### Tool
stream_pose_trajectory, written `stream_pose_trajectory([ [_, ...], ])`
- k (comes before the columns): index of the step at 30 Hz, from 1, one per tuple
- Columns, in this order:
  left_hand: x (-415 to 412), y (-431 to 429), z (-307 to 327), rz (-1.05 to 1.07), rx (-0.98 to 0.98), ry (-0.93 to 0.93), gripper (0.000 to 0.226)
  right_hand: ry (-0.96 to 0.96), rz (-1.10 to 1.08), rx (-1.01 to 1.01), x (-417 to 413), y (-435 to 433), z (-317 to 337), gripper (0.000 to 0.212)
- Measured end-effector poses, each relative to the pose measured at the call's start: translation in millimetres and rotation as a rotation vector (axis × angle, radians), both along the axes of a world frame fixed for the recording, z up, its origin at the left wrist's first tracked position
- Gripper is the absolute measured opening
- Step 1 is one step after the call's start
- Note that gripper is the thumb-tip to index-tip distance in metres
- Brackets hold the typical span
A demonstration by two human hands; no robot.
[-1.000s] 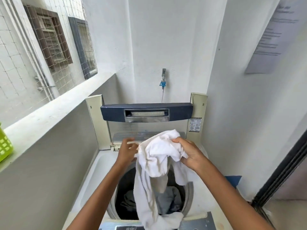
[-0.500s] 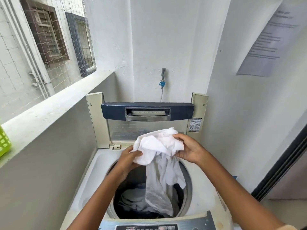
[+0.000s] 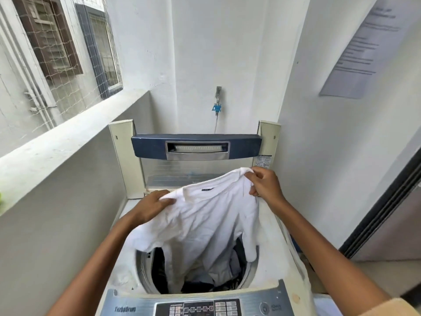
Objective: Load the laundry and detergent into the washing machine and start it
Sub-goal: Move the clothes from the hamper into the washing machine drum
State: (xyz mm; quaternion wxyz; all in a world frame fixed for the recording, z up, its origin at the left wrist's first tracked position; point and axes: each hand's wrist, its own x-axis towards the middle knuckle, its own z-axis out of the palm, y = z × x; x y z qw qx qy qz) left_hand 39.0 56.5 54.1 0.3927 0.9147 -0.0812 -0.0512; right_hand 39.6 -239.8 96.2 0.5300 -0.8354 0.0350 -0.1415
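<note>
Head view: left hand (image 3: 152, 205) and right hand (image 3: 264, 183) each grip-pinch the white shirt (image 3: 205, 220).

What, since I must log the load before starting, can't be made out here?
Head view:
Laundry in the drum: mostly covered by the white shirt that the left hand and right hand hold.
Control panel: cut by the bottom edge, button labels too small.
Wall notice: text blurred, cut at the top right corner.
Shirt's neck label: too small to read.
</note>
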Motion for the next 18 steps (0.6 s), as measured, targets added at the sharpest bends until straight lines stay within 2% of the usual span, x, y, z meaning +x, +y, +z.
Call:
stream_pose_trajectory([
  [3,-0.6,11.5,4.6,0.106,0.196,-0.044,0.029,-0.141,-0.020,-0.116,-2.4,1.5,-2.8,0.030],
  [5,-6.7,14.5,13.8,0.222,0.367,-0.180,0.028,-0.196,-0.038,-0.126,-6.5,7.4,-1.4,0.028],
  [6,-10.9,13.1,19.8,0.275,0.386,-0.261,0.028,-0.224,-0.058,-0.109,-8.9,11.4,0.3,0.031],
  [8,-18.4,4.7,33.2,0.315,0.162,-0.353,0.031,-0.295,-0.121,-0.057,-11.8,20.5,6.4,0.030],
  [10,-21.3,-7.0,45.2,0.304,-0.244,-0.285,0.034,-0.369,-0.172,0.024,-10.0,27.7,12.9,0.030],
  [12,-17.6,-15.7,49.2,0.333,-0.446,-0.175,0.030,-0.404,-0.185,0.080,-4.8,33.6,16.9,0.021],
  [13,-12.4,-17.9,47.1,0.361,-0.487,-0.135,0.029,-0.382,-0.179,0.083,-0.9,35.9,15.7,0.014],
  [15,0.6,-20.0,36.2,0.398,-0.483,-0.106,0.021,-0.259,-0.132,0.047,9.6,37.2,3.0,0.019],
  [18,21.7,-15.9,-2.7,0.350,-0.242,0.027,0.016,0.217,0.097,-0.088,22.2,29.9,-35.8,0.040],
])
